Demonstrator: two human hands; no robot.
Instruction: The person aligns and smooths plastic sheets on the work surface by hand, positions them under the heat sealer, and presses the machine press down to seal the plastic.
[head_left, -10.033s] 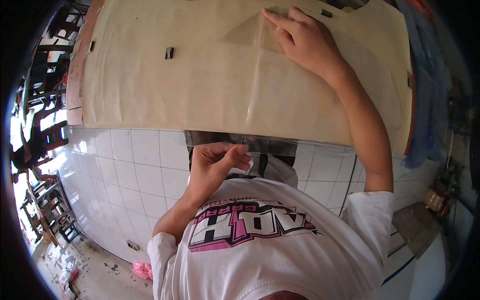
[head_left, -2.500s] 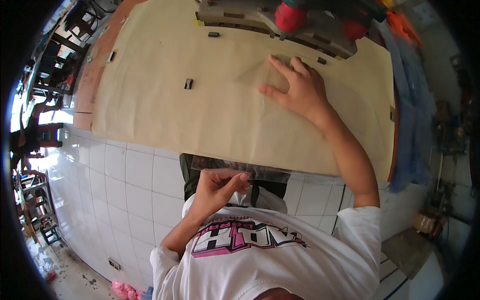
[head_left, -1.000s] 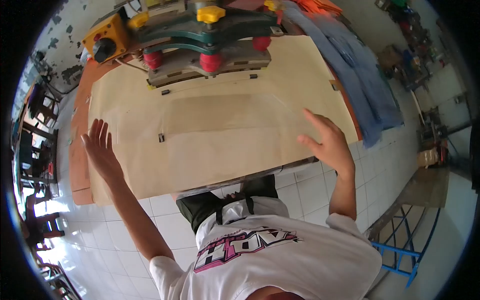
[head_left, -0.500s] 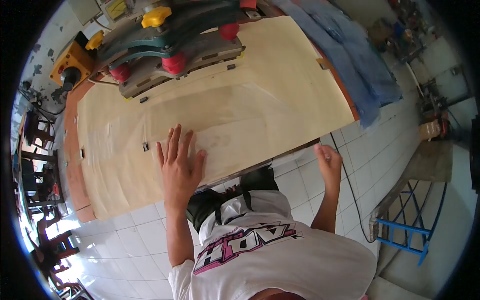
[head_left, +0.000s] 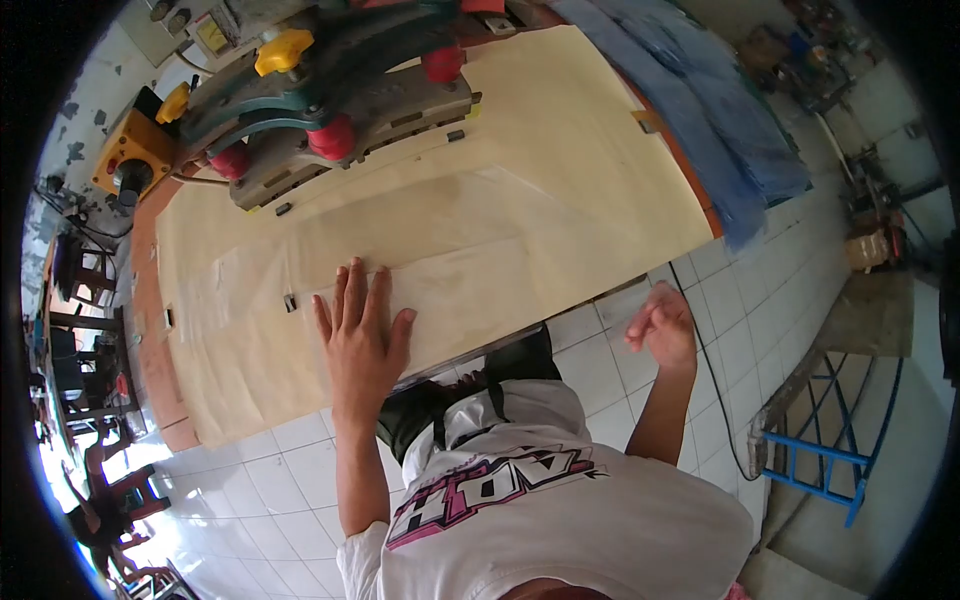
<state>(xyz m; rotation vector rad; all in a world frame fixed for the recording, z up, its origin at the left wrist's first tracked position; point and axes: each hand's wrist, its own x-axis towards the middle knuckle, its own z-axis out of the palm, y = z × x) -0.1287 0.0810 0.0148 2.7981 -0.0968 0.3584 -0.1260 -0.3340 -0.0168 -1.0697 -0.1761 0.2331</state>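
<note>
My left hand [head_left: 360, 335] lies flat, palm down and fingers spread, on the tan sheet [head_left: 600, 170] that covers the table. Under and around it a clear film [head_left: 460, 265] with faint creases stretches over the sheet. Beside that hand, to its left, is a small dark clip-like piece [head_left: 290, 303]. My right hand [head_left: 664, 328] hangs in the air just past the table's front right edge. Its fingers are loosely curled and partly apart, and I see nothing in them.
A dark green machine frame [head_left: 350, 60] with yellow knobs and red round parts stands at the table's back left. Near it is a yellow control box [head_left: 133, 150]. Blue plastic sheeting [head_left: 700, 100] lies along the right side. A blue metal frame [head_left: 825, 450] stands at lower right.
My right hand has turned, its fingers now pointing more to the left and less pinched. My left hand stays on the sheet. The view has shifted slightly.
</note>
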